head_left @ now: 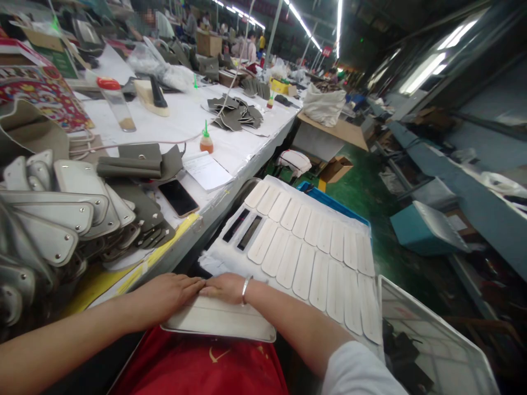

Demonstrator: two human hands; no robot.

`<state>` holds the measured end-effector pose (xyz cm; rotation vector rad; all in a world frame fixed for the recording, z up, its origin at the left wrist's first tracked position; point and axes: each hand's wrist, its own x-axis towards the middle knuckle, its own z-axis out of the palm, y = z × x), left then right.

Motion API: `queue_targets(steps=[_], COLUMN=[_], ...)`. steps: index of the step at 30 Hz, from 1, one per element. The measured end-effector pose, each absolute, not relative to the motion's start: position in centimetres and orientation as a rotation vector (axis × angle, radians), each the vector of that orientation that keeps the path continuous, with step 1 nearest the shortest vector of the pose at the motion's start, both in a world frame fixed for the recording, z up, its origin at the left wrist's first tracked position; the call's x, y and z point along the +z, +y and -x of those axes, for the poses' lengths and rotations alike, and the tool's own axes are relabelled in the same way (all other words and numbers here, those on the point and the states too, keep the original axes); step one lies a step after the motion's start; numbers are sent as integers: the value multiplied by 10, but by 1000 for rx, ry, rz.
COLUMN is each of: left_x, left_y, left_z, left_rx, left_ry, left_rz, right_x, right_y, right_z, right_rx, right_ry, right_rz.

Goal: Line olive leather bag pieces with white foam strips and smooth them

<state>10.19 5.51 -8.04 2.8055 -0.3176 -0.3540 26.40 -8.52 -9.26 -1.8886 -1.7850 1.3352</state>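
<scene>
A pale, flat piece with rounded corners [222, 321] lies across the red cloth over my lap. My left hand [175, 293] presses down on its upper left part, fingers stretched out and pointing right. Beside it, my right hand [224, 287] lies on the top edge of the same piece, its fingertips meeting those of my left hand. A silver bangle [246, 291] circles my right wrist. To the right, a white board [214, 258] bears two rows of pale rounded strips [302, 274], with two dark slots at its left end.
On the worktable [164, 129] are a phone [178, 197], a notepad [208, 171], a glue bottle [206, 141], grey folded pieces [129, 161] and a heap of pale straps [61, 219]. A white-rimmed bin [436, 329] stands right. People are in the background.
</scene>
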Motion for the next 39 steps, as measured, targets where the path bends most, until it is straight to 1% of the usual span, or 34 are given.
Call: queue_targets(steps=[4,7,9,10,12,14,19,23,28,31,32,34,37,39], left_x=[-85,-87,-85,-84,-81,-79,-84,-82,-73,-72,-71,-70,-68,-68], left_y=[52,34,8,-8,-42,-71,-94,-96,-109,-113,-113,-113,-111,-110], left_z=[-102,-101,-101,-101,-103,-107,-114,-114,-122,-128,-129,-130,-131,-130], left_rx=[-309,-182,-36,13,0,-85,-113,-113,-114,-114,-122,-148,-161,-158], left_ry=[-326,-347,-373,-384,-372,-313,-277,-213,-67,-1,15,28,39,57], left_rz=[-2829,-2830,-2746,-2687,-2600,-2594,-2693,-2741,-2791,-2808,-2812,-2823,-2854,-2873], right_x=[-79,-61,-53,-53,-60,-74,-104,-102,-99,-101,-101,-100,-101,-102], right_y=[-129,-182,-220,-237,-267,-286,-294,-286,-274,-271,-272,-274,-274,-269], right_z=[-289,-294,-280,-268,-240,-215,-188,-192,-187,-181,-181,-182,-184,-183], right_rx=[1285,1134,880,680,333,165,45,30,-18,-102,-60,250,822,978], right_ry=[-1723,-1581,-1477,-1429,-1309,-1207,-1011,-970,-910,-703,-596,-384,-217,-186], right_rz=[1996,2133,2170,2144,2131,2176,2207,2202,2297,2397,2434,2430,2203,2085])
